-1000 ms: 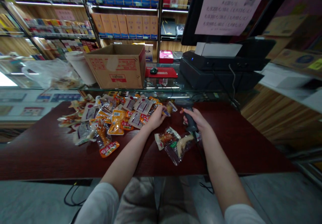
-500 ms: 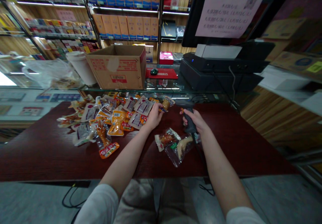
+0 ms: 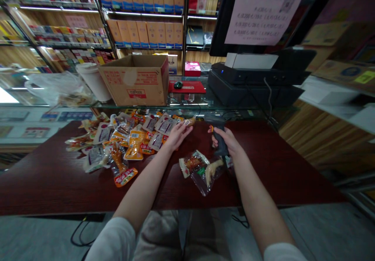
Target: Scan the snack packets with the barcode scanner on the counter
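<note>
My right hand [image 3: 228,140] is wrapped round the dark handle of a barcode scanner [image 3: 221,145], its head pointing away from me. At the right end of a heap of vacuum-packed snacks [image 3: 136,143], my left hand [image 3: 178,135] lies with its fingers stretched out. Its fingertips touch or nearly touch a small brown snack packet [image 3: 190,122]. Between my forearms are a packet with reddish-brown meat [image 3: 193,161] and a clear packet with a pale piece of food [image 3: 211,171]. An orange packet with a barcode [image 3: 135,145] lies face up in the heap.
An open cardboard box [image 3: 134,81] stands on the glass counter behind the table [image 3: 263,175]. Beside it are a white paper cup [image 3: 93,82] and a plastic bag [image 3: 58,87]. A mouse [image 3: 178,84] sits on a red mat; a monitor [image 3: 218,26] stands to the right.
My left hand has loosened from the brown packet, its fingers now stretched out flatter. That packet has shifted slightly left and lies lower. My right hand keeps the scanner in about the same place.
</note>
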`<state>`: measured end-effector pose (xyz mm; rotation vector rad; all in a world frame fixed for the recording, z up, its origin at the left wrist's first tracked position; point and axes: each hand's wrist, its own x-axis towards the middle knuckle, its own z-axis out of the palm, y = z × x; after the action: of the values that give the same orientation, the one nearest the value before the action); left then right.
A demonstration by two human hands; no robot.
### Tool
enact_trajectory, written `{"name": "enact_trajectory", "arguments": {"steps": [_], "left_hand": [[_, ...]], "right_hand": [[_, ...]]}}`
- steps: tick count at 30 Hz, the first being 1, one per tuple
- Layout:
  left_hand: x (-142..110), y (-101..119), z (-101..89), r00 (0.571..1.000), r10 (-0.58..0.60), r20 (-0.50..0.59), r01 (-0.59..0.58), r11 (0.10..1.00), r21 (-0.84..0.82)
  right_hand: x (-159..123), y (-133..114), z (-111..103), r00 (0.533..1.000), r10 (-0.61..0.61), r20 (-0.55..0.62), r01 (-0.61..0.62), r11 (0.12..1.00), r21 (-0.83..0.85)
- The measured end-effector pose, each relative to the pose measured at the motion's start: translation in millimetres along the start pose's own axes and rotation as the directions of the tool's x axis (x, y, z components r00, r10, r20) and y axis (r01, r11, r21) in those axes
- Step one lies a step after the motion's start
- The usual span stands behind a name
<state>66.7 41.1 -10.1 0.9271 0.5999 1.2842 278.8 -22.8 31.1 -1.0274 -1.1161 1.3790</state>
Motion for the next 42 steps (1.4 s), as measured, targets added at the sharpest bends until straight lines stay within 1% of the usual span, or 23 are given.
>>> {"name": "enact_trajectory", "arguments": {"steps": [2, 5, 8, 12, 14, 16, 18, 19, 20, 21, 22, 24, 25, 26, 27, 28, 29, 31, 33, 35, 37, 40, 42], "left_hand": [[-1, 3, 3.4, 0.996, -0.069, -0.048, 0.060, 0.985, -0.159], [-2, 5, 7.4, 0.983, -0.147, -0.107, 0.114, 0.956, -0.269], [-3, 7, 9.9, 0.975, -0.186, -0.123, 0.144, 0.947, -0.288], [-3, 9, 10.0, 0.974, -0.185, -0.132, 0.145, 0.954, -0.263], [-2, 8, 8.0, 0.975, -0.179, -0.130, 0.146, 0.963, -0.228], [1, 6, 4.6, 0.979, -0.159, -0.124, 0.142, 0.980, -0.136], [4, 4, 0.5, 0.986, -0.106, -0.129, 0.113, 0.992, 0.053], [4, 5, -1.6, 0.989, -0.047, -0.141, 0.074, 0.978, 0.196], [5, 6, -3.6, 0.988, 0.041, -0.148, 0.016, 0.929, 0.369], [4, 8, -5.5, 0.979, 0.150, -0.136, -0.050, 0.831, 0.555], [3, 12, -7.2, 0.960, 0.261, -0.099, -0.109, 0.676, 0.728], [-1, 21, -10.3, 0.917, 0.398, 0.022, -0.143, 0.279, 0.950], [-3, 26, -11.9, 0.908, 0.414, 0.068, -0.117, 0.093, 0.989], [-6, 31, -13.7, 0.907, 0.412, 0.090, -0.072, -0.060, 0.996], [-8, 36, -15.8, 0.911, 0.403, 0.092, -0.021, -0.179, 0.984], [-9, 40, -18.3, 0.915, 0.394, 0.083, 0.026, -0.265, 0.964], [-10, 43, -21.1, 0.918, 0.389, 0.072, 0.064, -0.325, 0.944], [-11, 48, -26.6, 0.917, 0.395, 0.057, 0.111, -0.390, 0.914], [-12, 52, -29.8, 0.901, 0.429, 0.062, 0.134, -0.411, 0.902], [-16, 55, -28.5, 0.881, 0.461, 0.100, 0.114, -0.415, 0.903], [-22, 54, -23.0, 0.889, 0.409, 0.205, -0.011, -0.429, 0.903], [-33, 47, -15.9, 0.898, 0.168, 0.406, -0.297, -0.450, 0.842], [-37, 41, -19.0, 0.904, 0.047, 0.425, -0.358, -0.459, 0.813]], "right_hand": [[-1, 0, 3, 1.000, -0.020, -0.015, 0.021, 0.999, 0.027], [-1, 0, 9, 0.999, -0.047, -0.019, 0.048, 0.998, 0.033], [-1, 1, 13, 0.997, -0.073, -0.010, 0.073, 0.997, 0.019], [2, 5, 14, 0.997, -0.071, -0.023, 0.071, 0.997, -0.008], [3, 6, 12, 0.998, -0.058, -0.020, 0.057, 0.998, -0.021], [3, 6, 11, 0.998, -0.054, -0.024, 0.053, 0.998, -0.014], [3, 5, 10, 0.998, -0.059, -0.033, 0.059, 0.998, 0.000], [3, 5, 9, 0.998, -0.060, -0.034, 0.060, 0.998, 0.008], [3, 4, 8, 0.998, -0.057, -0.033, 0.058, 0.998, 0.015], [3, 4, 7, 0.998, -0.052, -0.030, 0.052, 0.998, 0.022], [3, 3, 6, 0.999, -0.047, -0.028, 0.047, 0.998, 0.030], [3, 2, 4, 0.999, -0.043, -0.032, 0.044, 0.998, 0.045], [3, 2, 3, 0.999, -0.042, -0.034, 0.043, 0.998, 0.048], [3, 2, 3, 0.999, -0.040, -0.036, 0.042, 0.998, 0.048], [3, 2, 2, 0.999, -0.035, -0.037, 0.037, 0.998, 0.046], [3, 2, 2, 0.999, -0.028, -0.037, 0.030, 0.999, 0.042], [3, 2, 1, 0.999, -0.024, -0.038, 0.025, 0.999, 0.042], [4, 2, 0, 0.999, -0.024, -0.042, 0.026, 0.998, 0.048], [5, 4, -2, 0.999, -0.022, -0.044, 0.025, 0.998, 0.055], [7, 6, -4, 0.999, -0.005, -0.042, 0.007, 0.999, 0.045], [9, 9, -6, 0.999, 0.014, -0.046, -0.013, 0.999, 0.033], [11, 11, -7, 0.998, 0.016, -0.056, -0.014, 0.999, 0.029], [12, 12, -8, 0.998, 0.020, -0.056, -0.019, 0.999, 0.027]]}}
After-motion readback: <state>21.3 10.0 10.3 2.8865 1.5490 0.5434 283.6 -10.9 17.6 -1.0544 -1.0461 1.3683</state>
